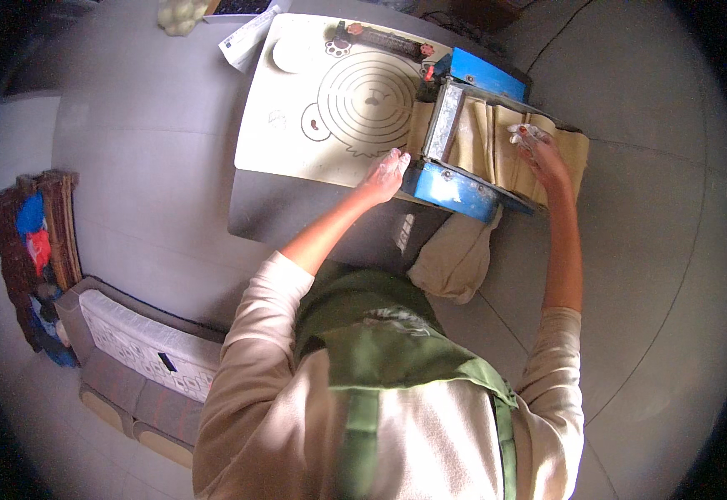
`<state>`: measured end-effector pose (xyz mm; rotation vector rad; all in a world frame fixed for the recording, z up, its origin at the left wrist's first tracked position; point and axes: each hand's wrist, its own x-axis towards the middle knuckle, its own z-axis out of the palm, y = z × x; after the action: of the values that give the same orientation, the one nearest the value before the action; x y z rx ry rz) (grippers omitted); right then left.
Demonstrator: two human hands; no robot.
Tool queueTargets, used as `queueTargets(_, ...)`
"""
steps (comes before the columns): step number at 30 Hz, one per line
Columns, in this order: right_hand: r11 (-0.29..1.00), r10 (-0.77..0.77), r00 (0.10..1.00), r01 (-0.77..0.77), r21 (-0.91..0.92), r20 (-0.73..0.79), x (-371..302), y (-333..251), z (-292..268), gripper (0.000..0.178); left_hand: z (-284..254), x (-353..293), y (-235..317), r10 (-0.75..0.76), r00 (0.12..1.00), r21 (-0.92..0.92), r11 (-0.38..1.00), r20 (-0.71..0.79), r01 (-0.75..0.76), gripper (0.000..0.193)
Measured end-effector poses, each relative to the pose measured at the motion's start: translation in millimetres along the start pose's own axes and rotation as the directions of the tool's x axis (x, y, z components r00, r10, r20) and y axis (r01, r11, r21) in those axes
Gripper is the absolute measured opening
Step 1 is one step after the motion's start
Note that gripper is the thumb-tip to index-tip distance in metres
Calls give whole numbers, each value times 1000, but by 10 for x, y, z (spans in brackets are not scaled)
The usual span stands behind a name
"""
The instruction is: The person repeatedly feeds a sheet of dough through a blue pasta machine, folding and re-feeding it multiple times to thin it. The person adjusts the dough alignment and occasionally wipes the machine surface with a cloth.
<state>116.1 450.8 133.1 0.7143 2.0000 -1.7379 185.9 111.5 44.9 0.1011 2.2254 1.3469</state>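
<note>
Grey floor [638, 217] surrounds the dark table [284, 207]; whether left hand [387, 173] or right hand [540, 152] grasps anything is unclear

Blue blazes on the machine [460, 192] between the white-dusted fingers [395, 160]! Tan sheet [565, 157] under the right fingers [529, 134], cream mat [276, 142] with dark concentric rings beyond the left fingers!
</note>
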Motion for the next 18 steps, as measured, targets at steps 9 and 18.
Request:
queueTargets(9, 997, 5, 999, -7, -78, -32, -58, -141, 170, 29, 119, 37, 448, 346, 881, 427, 884, -323, -190, 34)
queueTargets(18, 990, -49, 998, 54, -132, 39, -20, -132, 238, 21, 1970, 94, 1328, 788, 370, 428, 151, 492, -891, 35)
